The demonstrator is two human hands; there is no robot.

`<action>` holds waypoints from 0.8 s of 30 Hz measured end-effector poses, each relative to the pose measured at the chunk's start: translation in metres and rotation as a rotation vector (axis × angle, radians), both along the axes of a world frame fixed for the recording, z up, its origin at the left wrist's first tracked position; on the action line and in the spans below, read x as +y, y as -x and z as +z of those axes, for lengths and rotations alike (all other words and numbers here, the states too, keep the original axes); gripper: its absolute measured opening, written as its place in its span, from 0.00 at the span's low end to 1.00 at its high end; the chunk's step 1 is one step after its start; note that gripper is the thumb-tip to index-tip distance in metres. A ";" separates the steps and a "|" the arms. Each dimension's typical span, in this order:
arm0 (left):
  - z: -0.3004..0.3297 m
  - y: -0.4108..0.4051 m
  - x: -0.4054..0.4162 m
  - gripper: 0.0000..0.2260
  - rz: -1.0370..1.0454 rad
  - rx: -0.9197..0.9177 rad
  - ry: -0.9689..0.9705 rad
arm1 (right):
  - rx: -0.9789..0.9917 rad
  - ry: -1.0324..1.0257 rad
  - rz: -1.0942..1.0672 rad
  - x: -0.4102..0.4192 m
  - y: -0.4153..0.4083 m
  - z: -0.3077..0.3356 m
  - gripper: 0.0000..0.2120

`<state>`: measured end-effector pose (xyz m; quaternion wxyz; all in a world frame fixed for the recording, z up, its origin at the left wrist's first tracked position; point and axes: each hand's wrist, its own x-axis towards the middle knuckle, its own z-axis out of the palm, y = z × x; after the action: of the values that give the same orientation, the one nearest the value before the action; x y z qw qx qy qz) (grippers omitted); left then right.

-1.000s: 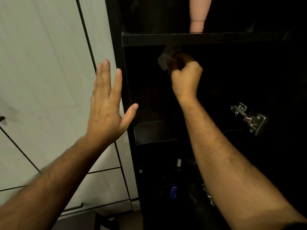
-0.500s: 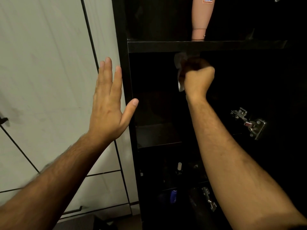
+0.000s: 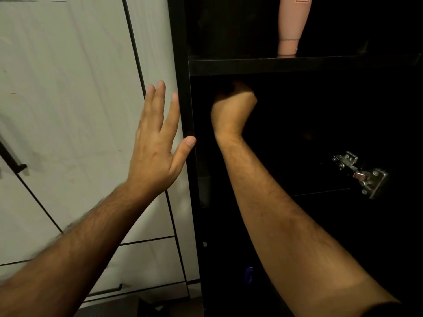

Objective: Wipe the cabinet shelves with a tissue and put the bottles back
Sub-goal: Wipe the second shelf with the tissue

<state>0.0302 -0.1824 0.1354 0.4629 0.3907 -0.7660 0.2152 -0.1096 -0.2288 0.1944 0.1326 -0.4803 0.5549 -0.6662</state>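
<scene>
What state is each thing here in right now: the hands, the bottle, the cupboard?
Left hand: open, fingers spread, thumb at the cabinet's front edge.
Right hand: fisted inside the dark compartment; tissue not visible.
Pink bottle: upright on the upper shelf.
Hinge: exposed, door swung open.

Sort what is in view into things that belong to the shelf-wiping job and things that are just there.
Part of the job:
right hand, fisted inside the compartment; no tissue shows
upper shelf
pink bottle standing on it
left hand, open, at the cabinet's side panel

Just there:
metal hinge
white cupboard doors
small blue object low down
</scene>
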 end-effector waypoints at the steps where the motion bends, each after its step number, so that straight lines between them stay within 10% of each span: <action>1: -0.001 0.000 -0.001 0.30 0.002 -0.002 0.003 | 0.023 -0.009 0.042 -0.001 -0.006 -0.001 0.09; 15: 0.002 -0.003 -0.005 0.29 -0.075 -0.008 0.015 | 0.518 -0.090 0.100 -0.002 -0.007 -0.002 0.19; 20: 0.002 -0.003 -0.005 0.29 -0.094 -0.005 0.014 | 0.569 0.291 0.096 -0.001 -0.001 -0.061 0.01; 24: 0.000 0.000 -0.006 0.29 -0.107 0.018 -0.009 | 0.758 0.117 0.264 -0.002 0.011 -0.108 0.05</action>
<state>0.0306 -0.1886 0.1353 0.4789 0.3532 -0.7825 0.1833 -0.1207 -0.2310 0.0867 -0.0248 -0.7657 0.4592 -0.4497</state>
